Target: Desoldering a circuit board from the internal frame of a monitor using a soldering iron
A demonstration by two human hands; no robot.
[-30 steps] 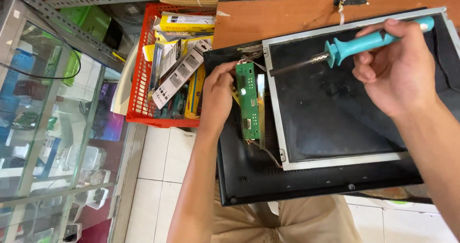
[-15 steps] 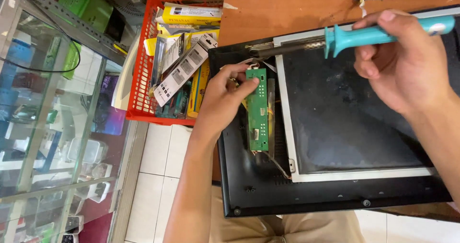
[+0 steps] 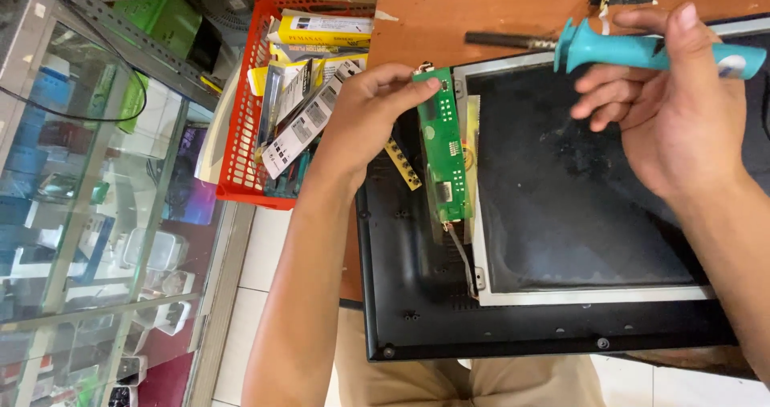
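Green circuit board (image 3: pixel 443 146) now lifted in left hand (image 3: pixel 365 122); soldering iron (image 3: pixel 626 50) in right hand (image 3: pixel 674 110).

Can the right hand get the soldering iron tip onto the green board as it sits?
Probably yes. The right hand holds the soldering iron above the panel; the green board, held at its top by the left hand, lies face-up and uncovered.

free: dark panel (image 3: pixel 577 206) centre | blocked: red basket (image 3: pixel 241 134) left

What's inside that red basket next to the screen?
The red basket holds packaged items in yellow, white and clear wrapping, stacked loosely. Whatever lies beneath them is covered; the left hand hides nothing of it.
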